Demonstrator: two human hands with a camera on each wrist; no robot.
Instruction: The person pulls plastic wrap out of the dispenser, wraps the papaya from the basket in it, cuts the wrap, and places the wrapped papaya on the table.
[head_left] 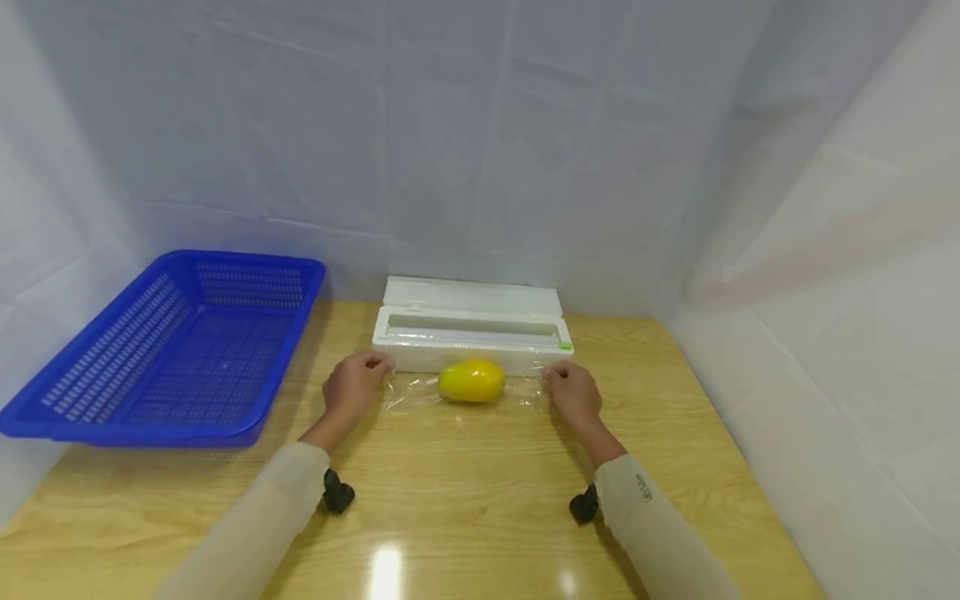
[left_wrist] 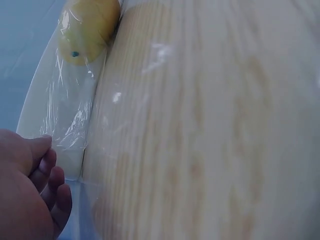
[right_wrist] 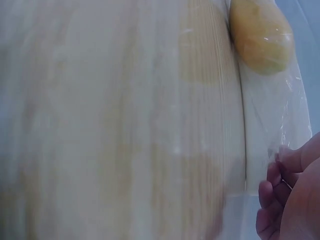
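A yellow mango [head_left: 472,380] lies on a sheet of cling film [head_left: 408,390] drawn out from the white cling-film dispenser box [head_left: 471,327], just in front of the box on the wooden table [head_left: 465,500]. Judging by this, the step in hand is holding the film taut across the fruit; the next move would call for pulling evenly on both edges so the sheet does not bunch or cling to itself. The 2 hands sit well apart, 1 on each side of the mango: the left hand [head_left: 354,387] pinches the film's left edge, the right hand [head_left: 574,392] its right edge, fingers curled, forearms reaching forward low over the table. A blue basket [head_left: 168,350] stands left of the box.
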